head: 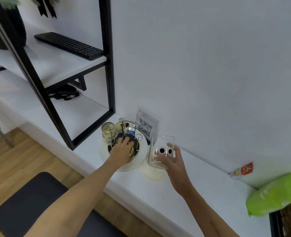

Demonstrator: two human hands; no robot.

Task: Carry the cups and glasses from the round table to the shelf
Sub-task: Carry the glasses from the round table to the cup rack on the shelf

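My right hand (172, 160) grips a clear glass with two black dots (161, 147), held tilted just above a round white coaster (151, 177) on the white shelf (192, 194). My left hand (122, 150) reaches into a wire cup rack (124, 130) standing on a round white plate (141, 149), its fingers closed over a gold-rimmed glass (131, 153) lying low in the rack. Two more small yellowish glasses (108, 131) hang upside down on the rack's far side.
A QR-code card (145, 127) stands against the wall behind the rack. A black metal frame (110, 69) with a keyboard (67, 45) rises to the left. A small carton (242, 170) and a green bag (276, 195) sit at the right; a dark stool (30, 206) stands below.
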